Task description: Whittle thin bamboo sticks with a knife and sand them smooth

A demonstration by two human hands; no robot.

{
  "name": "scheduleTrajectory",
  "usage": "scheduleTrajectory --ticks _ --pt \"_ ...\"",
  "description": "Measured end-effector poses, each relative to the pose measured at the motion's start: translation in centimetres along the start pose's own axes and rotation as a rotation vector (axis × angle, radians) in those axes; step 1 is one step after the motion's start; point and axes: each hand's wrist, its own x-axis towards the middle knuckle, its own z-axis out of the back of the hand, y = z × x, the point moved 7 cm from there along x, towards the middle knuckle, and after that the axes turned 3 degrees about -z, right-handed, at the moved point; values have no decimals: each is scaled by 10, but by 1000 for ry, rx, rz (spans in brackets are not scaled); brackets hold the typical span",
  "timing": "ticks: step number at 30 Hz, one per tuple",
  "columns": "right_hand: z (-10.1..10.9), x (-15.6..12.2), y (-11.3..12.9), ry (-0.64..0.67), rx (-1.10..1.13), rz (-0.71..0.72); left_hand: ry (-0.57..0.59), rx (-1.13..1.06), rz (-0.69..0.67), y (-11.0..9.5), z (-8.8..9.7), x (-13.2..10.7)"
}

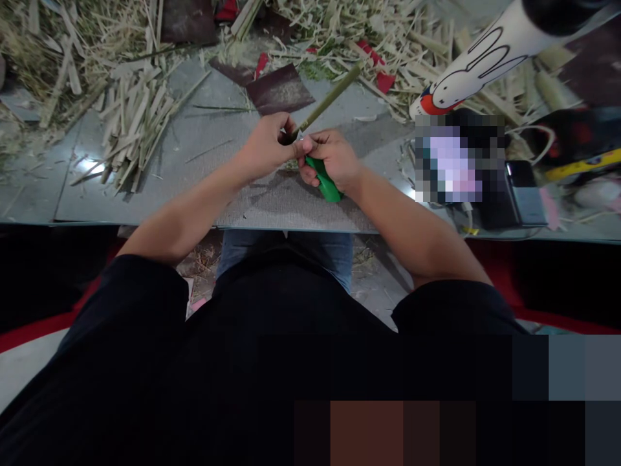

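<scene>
A: Entry, widest first. Your desk [204,149] is grey and runs across the whole view. Its far edge is buried under a heap of bamboo offcuts [412,39].

B: Noted. Next in size is the grey mat [272,200], flat at the desk's near edge, directly under your hands. To your left lies a looser bundle of split strips [133,123], well apart from both hands.

A: At far right a white container [480,55] with a rabbit drawn on it lies tilted over the offcuts. A dark sheet [286,87] lies flat beyond your hands, just beside the stick's middle stretch.

B: Now the hands. Your left hand [266,145] and right hand [332,158] meet above the mat, touching at the fingertips.

A: The bamboo stick [330,100] is thin and greenish, slanting up and away to your right from the point where the two hands meet. Its near end is inside your left hand, where the fingers [286,126] are curled in and pinch it. The far end hangs free above the desk, close to the offcuts.

B: Your right hand is wrapped around a green handle [326,182], fingers closed tight on it. The handle's lower end pokes out below the palm, toward you. One right fingertip lies against the left hand, just beside the stick's near end.

A: Whether a blade meets the stick I cannot tell, as your knuckles hide that spot.
</scene>
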Motion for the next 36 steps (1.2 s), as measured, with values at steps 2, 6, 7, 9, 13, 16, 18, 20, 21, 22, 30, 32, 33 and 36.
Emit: scheduleTrajectory --ticks 2,6,7,9,13,16,18,20,21,22,30,32,33,36 --pt "0 -1 0 33 -18 -21 49 26 -28 -5 -3 -2" --pt "2 -2 0 73 -12 -93 65 51 -83 -5 -6 -2" --pt "2 -2 1 72 2 -106 58 60 -84 -3 -6 -1" --pt "2 -3 2 63 30 -129 40 107 -58 1 -5 0" --pt "2 -2 1 27 49 -156 9 219 10 6 -3 1" --pt "3 -1 -3 -31 42 -134 4 231 10 4 -2 2" --pt "3 0 -4 -79 24 -93 4 215 -13 3 -2 3" --pt "3 1 -6 -106 9 -59 -16 207 -55 3 -1 5" --pt "3 1 -6 -117 2 -46 -33 213 -68 4 0 6" --pt "3 2 -6 -128 -5 -37 -47 223 -70 5 1 6" --pt "3 1 -10 -22 -21 -145 20 237 -23 6 1 2" --pt "4 1 -11 -14 -8 -169 25 232 -10 3 0 -1" --pt "4 1 -11 -13 -1 -174 20 236 5 2 1 -1" --pt "5 2 -11 -1 23 -160 -11 264 38 3 2 -2"
